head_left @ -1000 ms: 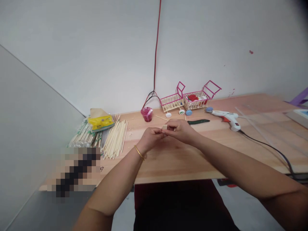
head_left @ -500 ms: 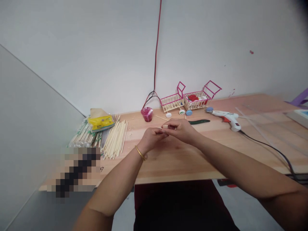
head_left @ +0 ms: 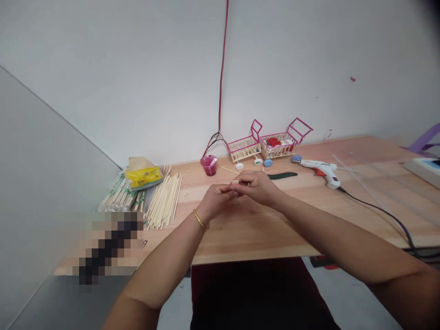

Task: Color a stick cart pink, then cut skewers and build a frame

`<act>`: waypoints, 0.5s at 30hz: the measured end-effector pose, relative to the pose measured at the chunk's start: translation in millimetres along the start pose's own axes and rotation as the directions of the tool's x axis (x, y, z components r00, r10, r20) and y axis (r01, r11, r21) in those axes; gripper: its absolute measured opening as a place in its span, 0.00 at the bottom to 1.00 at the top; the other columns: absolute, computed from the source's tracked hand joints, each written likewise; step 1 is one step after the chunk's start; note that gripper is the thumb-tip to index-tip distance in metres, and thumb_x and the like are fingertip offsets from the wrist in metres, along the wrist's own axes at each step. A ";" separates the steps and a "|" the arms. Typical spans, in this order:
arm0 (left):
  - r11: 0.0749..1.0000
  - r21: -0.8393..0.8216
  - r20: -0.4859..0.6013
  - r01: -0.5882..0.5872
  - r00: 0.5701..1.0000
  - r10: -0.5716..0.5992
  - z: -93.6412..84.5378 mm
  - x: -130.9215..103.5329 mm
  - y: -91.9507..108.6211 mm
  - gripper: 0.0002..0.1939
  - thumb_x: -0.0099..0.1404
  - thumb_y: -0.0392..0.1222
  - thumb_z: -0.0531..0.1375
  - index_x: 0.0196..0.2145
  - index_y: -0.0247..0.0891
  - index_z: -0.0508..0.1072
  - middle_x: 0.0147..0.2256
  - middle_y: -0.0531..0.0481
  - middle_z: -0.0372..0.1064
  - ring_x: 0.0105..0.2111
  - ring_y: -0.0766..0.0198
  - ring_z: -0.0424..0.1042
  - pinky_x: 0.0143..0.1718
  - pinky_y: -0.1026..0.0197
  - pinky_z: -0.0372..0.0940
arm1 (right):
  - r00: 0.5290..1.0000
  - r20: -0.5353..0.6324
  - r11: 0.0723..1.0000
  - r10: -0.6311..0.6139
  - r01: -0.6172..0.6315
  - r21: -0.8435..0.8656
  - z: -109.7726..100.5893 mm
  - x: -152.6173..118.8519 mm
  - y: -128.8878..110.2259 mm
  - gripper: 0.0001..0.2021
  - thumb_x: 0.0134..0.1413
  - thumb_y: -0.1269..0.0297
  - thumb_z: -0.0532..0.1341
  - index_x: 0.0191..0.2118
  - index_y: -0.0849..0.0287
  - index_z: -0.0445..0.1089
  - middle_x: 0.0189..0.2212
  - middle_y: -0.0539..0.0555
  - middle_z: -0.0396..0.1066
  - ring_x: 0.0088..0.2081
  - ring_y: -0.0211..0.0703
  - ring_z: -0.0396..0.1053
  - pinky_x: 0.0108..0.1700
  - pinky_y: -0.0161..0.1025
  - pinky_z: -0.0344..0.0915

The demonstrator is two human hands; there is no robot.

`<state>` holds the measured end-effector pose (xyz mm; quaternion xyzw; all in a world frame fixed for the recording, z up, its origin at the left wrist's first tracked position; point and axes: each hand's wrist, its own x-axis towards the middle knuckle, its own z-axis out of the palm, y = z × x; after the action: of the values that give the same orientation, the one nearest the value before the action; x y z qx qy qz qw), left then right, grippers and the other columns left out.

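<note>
A small bundle of short pale wooden sticks (head_left: 235, 182) pokes out between my two hands, its ends level with one another. My left hand (head_left: 220, 198) has its fingers closed on the near left side of the bundle. From the right, my right hand (head_left: 258, 185) curls round the same sticks, fingertips touching those of the left. Most of the bundle is hidden by my fingers. Just beyond the right hand, a dark green curved blade-like tool (head_left: 282, 175) lies on the table.
Loose chopsticks (head_left: 165, 199) lie at left beside a yellow tissue pack (head_left: 144, 178). Behind stand a pink-stained cup (head_left: 208, 166), a small stick cart (head_left: 244, 149) and a larger stick cart (head_left: 280, 143). A corded glue gun (head_left: 319, 169) rests at right on the wooden table (head_left: 240, 238).
The view has shifted slightly. Both hands stay together on the short sticks, with only a small shift of the fingers.
</note>
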<state>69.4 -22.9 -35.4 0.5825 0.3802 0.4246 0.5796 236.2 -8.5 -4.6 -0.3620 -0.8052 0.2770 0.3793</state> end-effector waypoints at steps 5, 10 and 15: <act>0.993 0.117 0.004 -0.011 1.000 0.010 -3.1 -0.2 2.4 0.09 0.53 0.41 0.64 0.29 0.33 0.79 0.27 0.48 0.75 0.29 0.66 0.70 0.37 0.63 0.62 | 1.000 0.013 1.000 0.018 -0.018 0.014 0.1 -0.5 -0.9 0.11 0.53 0.58 0.62 0.28 0.60 0.75 0.22 0.52 0.72 0.26 0.38 0.67 0.29 0.34 0.61; 0.982 0.182 0.023 -0.041 0.999 0.038 -3.5 0.0 2.3 0.09 0.55 0.41 0.62 0.29 0.33 0.79 0.28 0.47 0.75 0.30 0.65 0.70 0.37 0.63 0.62 | 1.000 0.009 0.999 0.018 -0.018 0.027 0.0 1.1 2.4 0.11 0.52 0.57 0.62 0.28 0.60 0.74 0.20 0.51 0.71 0.25 0.36 0.67 0.27 0.33 0.60; 0.977 0.202 0.038 -0.063 0.998 0.056 -5.7 1.6 0.7 0.11 0.56 0.43 0.61 0.29 0.32 0.79 0.28 0.47 0.74 0.29 0.66 0.68 0.35 0.64 0.61 | 0.991 0.074 0.985 0.109 -0.118 0.127 2.0 1.7 3.0 0.14 0.51 0.53 0.62 0.31 0.61 0.74 0.21 0.50 0.72 0.23 0.37 0.69 0.26 0.34 0.62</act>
<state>64.5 -19.5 -34.8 0.6563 0.3946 0.3915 0.5101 235.0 -5.8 -7.2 -0.3724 -0.7755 0.3623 0.3588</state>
